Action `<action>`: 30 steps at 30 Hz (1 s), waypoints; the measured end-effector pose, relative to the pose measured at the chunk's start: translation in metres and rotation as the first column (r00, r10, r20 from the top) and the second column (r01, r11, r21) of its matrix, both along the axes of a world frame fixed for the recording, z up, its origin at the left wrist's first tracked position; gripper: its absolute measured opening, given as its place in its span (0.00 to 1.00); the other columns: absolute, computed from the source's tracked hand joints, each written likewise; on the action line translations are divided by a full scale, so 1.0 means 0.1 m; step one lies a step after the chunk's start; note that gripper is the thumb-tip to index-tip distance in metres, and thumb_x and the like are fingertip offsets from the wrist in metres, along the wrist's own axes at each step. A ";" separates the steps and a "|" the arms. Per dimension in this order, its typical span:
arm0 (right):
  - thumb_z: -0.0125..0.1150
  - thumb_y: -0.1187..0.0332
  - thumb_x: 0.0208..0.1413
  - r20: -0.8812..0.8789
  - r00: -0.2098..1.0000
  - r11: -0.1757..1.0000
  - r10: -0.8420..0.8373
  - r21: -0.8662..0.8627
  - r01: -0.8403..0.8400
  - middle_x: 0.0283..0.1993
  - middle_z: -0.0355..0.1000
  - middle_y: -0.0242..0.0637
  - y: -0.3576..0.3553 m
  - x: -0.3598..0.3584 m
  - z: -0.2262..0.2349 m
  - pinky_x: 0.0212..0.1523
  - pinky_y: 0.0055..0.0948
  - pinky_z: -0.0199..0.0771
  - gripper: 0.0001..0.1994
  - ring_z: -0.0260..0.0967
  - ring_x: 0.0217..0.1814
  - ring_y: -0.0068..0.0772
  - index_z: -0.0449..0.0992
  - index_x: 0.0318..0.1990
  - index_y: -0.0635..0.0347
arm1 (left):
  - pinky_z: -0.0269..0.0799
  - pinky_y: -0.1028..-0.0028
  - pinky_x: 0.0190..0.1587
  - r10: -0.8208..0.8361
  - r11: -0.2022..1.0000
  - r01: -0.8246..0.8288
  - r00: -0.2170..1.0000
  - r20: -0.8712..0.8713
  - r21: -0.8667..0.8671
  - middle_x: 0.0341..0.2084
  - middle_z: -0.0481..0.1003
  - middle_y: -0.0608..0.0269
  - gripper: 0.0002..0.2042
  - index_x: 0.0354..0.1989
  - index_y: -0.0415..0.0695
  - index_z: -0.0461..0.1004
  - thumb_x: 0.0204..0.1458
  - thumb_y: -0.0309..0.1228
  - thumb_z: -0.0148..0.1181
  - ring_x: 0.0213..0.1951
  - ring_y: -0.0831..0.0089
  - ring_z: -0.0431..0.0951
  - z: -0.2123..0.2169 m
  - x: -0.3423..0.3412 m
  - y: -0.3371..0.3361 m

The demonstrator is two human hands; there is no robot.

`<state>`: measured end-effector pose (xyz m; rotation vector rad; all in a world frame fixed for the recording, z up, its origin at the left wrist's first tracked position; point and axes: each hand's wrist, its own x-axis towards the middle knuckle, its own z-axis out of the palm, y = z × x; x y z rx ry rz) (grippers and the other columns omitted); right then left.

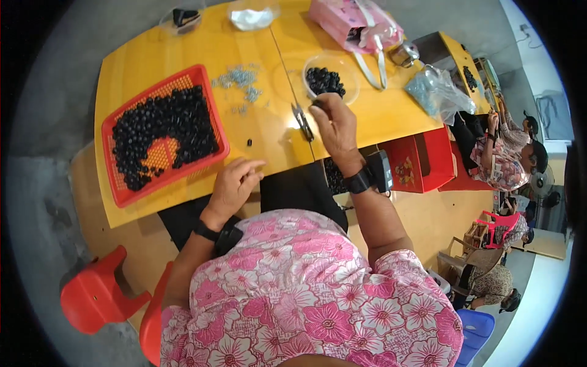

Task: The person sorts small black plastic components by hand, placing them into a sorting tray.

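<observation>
My right hand (337, 127) is closed in a pinch on a small black piece (317, 104), partly hidden by the fingers. It is just in front of a clear round bowl (353, 79) holding a heap of black pieces (324, 82). Beside it, a pair of thread snips (302, 122) lies on the yellow table (269, 113). My left hand (235, 186) is at the table's near edge, fingers stretched out to the right, with nothing visible in it. A single black piece (249, 142) lies beyond it. Small silvery parts (238, 77) are scattered farther back.
At left, a red mesh basket (221, 134) holds many black pieces. A pink bag (342, 24), metal cup (404, 54) and plastic bag of bluish parts (423, 95) stand at far right. Red boxes (437, 156) sit below the table edge, red stools (92, 296) at lower left. Other people (504, 159) sit at right.
</observation>
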<state>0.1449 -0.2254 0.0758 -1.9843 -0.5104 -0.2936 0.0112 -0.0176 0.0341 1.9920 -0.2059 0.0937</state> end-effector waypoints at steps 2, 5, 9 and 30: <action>0.61 0.70 0.51 0.032 0.996 0.996 -0.088 -0.024 0.089 0.25 0.68 0.42 -0.13 0.19 0.01 0.28 0.27 0.67 0.08 0.66 0.24 0.33 0.70 0.35 0.64 | 0.65 0.76 0.29 0.020 0.999 -0.020 1.000 -0.014 -0.038 0.21 0.66 0.63 0.11 0.40 0.40 0.75 0.47 0.23 0.56 0.24 0.73 0.67 -0.01 -0.01 -0.01; 0.61 0.71 0.49 0.067 0.984 0.973 -0.163 -0.154 0.172 0.25 0.69 0.42 -0.27 0.42 -0.01 0.28 0.29 0.69 0.10 0.69 0.26 0.35 0.71 0.38 0.64 | 0.64 0.77 0.28 0.054 0.995 -0.059 0.997 -0.056 -0.083 0.20 0.65 0.64 0.10 0.38 0.40 0.76 0.45 0.21 0.56 0.23 0.74 0.66 -0.03 -0.03 -0.01; 0.62 0.74 0.47 0.031 0.971 0.957 -0.236 -0.168 0.237 0.26 0.70 0.40 -0.32 0.53 -0.09 0.30 0.30 0.70 0.13 0.71 0.28 0.34 0.72 0.41 0.63 | 0.63 0.78 0.27 0.057 0.991 -0.067 0.994 -0.095 -0.115 0.21 0.65 0.65 0.11 0.39 0.40 0.75 0.45 0.20 0.56 0.24 0.76 0.66 -0.02 0.02 0.00; 0.59 0.75 0.51 -0.470 0.747 0.727 -0.471 0.273 0.630 0.26 0.70 0.37 -1.90 2.07 -0.25 0.20 0.24 0.68 0.26 0.66 0.20 0.24 0.61 0.58 0.67 | 0.64 0.80 0.30 0.052 0.993 -0.070 0.982 -0.181 -0.095 0.23 0.65 0.66 0.11 0.37 0.38 0.75 0.44 0.18 0.57 0.26 0.78 0.66 0.05 0.03 0.01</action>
